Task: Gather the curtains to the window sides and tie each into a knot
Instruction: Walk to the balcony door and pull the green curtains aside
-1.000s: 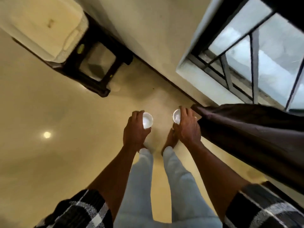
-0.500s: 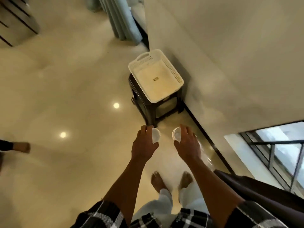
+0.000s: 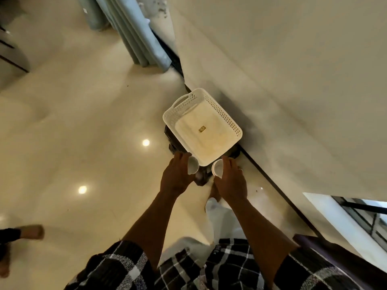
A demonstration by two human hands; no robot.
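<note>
Two hands busy: L hand (image 3: 177, 177) gripping a small white cup (image 3: 193, 165), R hand (image 3: 231, 182) gripping a second cup (image 3: 216, 168), both hovering at the white basket (image 3: 227, 117). Behind-right, by the window (image 3: 364, 216), dark curtain (image 3: 330, 256) is lying nearer the R hand; grey-blue curtain (image 3: 144, 40) hanging far ahead.

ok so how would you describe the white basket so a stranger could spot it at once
Follow the pale wall down to the shiny floor. A dark stool stands by it, and the basket sits on top. It is the only white rectangular tub with perforated sides and a cut-out handle.
</note>
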